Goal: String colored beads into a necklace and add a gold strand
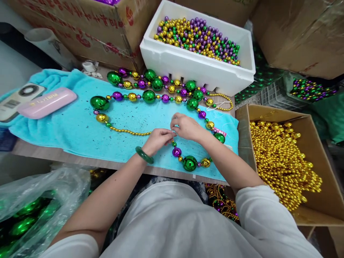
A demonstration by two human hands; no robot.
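Observation:
A bead necklace [149, 96] of large green, purple and gold beads lies in a loop on the blue towel [80, 139]. Its plain gold bead section runs to my left hand [159, 141], whose thumb and fingertips are pinched on the strand's end. Close beside it, my right hand [186, 126] has its fingers bent and pinched together; whatever they hold is too small to make out. Between the fingertips and the large green bead near the table edge hang small green and purple beads. A green bangle [144, 155] circles my left wrist.
Behind the loop lie more bead strands [157, 84], against a white foam box [188, 59] of mixed beads. A cardboard box [317, 143] of gold beads stands right. At left are a pink case [48, 103] and a pale device [21, 100].

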